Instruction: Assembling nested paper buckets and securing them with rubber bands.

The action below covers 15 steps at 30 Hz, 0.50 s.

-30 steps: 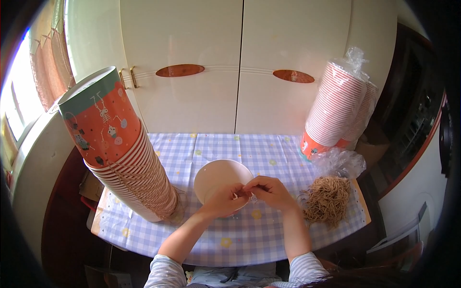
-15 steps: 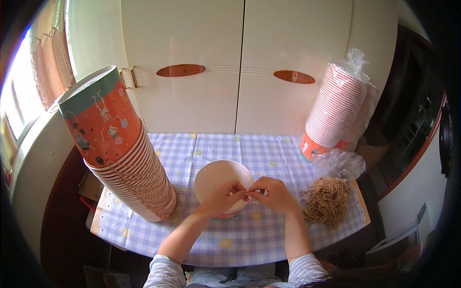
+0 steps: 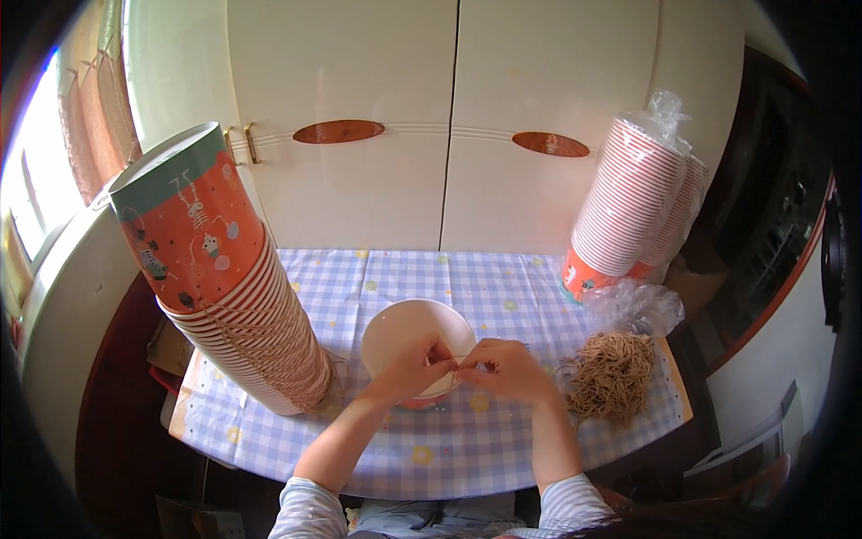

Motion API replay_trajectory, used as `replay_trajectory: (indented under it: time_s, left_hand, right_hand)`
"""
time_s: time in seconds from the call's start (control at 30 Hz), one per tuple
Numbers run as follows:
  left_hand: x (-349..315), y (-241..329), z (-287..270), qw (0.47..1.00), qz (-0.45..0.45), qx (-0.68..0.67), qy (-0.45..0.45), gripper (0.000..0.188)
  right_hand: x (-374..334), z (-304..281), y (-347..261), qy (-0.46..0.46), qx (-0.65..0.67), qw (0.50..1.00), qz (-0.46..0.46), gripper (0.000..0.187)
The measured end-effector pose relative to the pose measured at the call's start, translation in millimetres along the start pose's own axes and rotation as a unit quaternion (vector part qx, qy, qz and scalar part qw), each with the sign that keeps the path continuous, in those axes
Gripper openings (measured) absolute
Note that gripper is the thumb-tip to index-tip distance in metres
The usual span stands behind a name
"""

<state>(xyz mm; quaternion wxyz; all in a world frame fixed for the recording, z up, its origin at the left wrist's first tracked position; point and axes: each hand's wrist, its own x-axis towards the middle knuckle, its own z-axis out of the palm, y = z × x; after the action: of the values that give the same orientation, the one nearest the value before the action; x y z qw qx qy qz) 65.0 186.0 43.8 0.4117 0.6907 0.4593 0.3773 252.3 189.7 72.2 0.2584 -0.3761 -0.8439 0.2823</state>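
A paper bucket (image 3: 395, 325) with a white inside stands upright, mouth up, on the table in front of me. At the right part of its rim, my left hand (image 3: 413, 368) and my right hand (image 3: 508, 370) meet with fingertips pinched. Between them runs a thin pale string (image 3: 460, 357), gripped by both hands and partly hidden by the fingers. To the right lies a loose heap of tan strings (image 3: 612, 375). Leaning on the left is a tall nested stack of orange and green paper buckets (image 3: 202, 229), with tan strings hanging along its side.
A blue checked tablecloth (image 3: 422, 454) covers the table. At the back right, more nested buckets (image 3: 628, 193) stand wrapped in clear plastic, with a crumpled plastic bag (image 3: 636, 307) in front. Behind the table rise cream cabinet doors (image 3: 359, 198).
Both hands have shifted slightly at the bucket's rim, and the fingers have changed their pinch. A short length of string now shows between them. The bucket and stacks have stayed put.
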Motion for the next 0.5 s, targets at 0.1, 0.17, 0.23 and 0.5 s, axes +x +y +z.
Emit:
replay_trajectory:
  time_s: [0.1,0.17,0.23,0.5]
  left_hand:
    - [-1,1,1,1.000,0.000,-0.008,-0.003,0.018]
    - [-1,3,1,1.000,0.003,-0.003,0.002,0.018]
    - [-1,1,2,1.000,0.005,0.003,0.008,0.019]
    - [1,5,2,0.999,-0.050,-0.008,0.014,0.025]
  right_hand:
    - [3,-2,0,0.040,0.047,0.996,0.066,0.018]
    - [5,2,3,0.044,0.052,0.997,0.035,0.019]
    - [7,7,6,0.056,0.028,0.998,0.023,0.018]
    - [4,10,0,0.074,-0.087,0.993,0.008,0.013]
